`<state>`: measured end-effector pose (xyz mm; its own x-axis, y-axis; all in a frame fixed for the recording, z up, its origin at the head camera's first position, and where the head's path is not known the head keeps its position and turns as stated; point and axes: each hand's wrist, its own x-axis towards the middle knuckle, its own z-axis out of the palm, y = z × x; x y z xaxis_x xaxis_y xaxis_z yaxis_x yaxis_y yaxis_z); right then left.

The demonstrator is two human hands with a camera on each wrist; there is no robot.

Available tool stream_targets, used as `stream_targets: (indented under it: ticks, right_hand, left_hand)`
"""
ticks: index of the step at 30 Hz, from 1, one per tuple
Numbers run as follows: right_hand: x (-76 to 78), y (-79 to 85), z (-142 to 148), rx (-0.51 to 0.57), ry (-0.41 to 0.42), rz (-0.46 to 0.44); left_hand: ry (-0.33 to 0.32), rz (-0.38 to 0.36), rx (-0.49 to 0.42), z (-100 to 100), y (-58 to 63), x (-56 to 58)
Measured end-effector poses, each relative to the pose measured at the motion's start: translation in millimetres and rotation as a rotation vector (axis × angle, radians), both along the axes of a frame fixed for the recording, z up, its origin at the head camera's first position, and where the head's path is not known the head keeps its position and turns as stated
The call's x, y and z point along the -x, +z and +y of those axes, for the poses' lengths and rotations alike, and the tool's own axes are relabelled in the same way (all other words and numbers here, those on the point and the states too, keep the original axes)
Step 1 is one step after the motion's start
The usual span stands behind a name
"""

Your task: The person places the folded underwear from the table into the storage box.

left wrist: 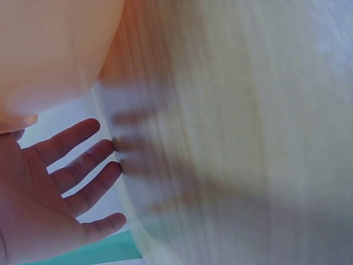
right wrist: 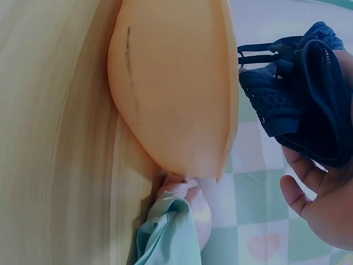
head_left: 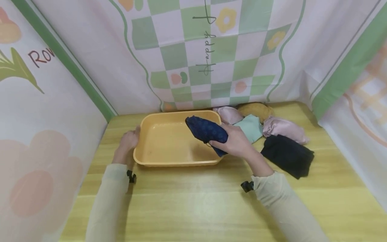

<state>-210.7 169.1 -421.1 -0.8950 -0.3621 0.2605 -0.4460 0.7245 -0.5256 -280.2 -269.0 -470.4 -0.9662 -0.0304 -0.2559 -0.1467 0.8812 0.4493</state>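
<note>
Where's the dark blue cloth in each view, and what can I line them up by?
Head: dark blue cloth near the middle, overlapping the right side of the yellow tray.
Left wrist: not in it.
Right wrist: upper right, to the right of the tray.
Shared landmark: the tray, upper left in left wrist, upper middle in right wrist.

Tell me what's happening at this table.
A person's right hand holds a dark blue fabric item up over the right part of a yellow tray. The left hand is at the tray's left end, several fingers spread straight. To the right, on the wooden table, lie a mint green cloth, a mustard bundle, two pink bundles and a black cloth.
</note>
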Motion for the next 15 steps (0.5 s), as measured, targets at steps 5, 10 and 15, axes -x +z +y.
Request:
stream_targets:
  ticks: [5, 10, 15]
  right_hand:
    - [2.0, -1.4, -8.0, -0.03, 0.018, 0.034]
    - [4.0, -4.6, -14.5, -0.083, 0.044, 0.06]
    - [4.2, -7.7, -18.4, -0.112, 0.057, 0.07]
  left_hand:
    - [-0.001, -0.005, 0.0, 0.9, -1.1, -0.5]
    - [0.0, -0.001, -0.003, 1.7, 1.4, -2.0]
    - [0.003, 0.0, -0.008, 1.7, 2.7, -2.2]
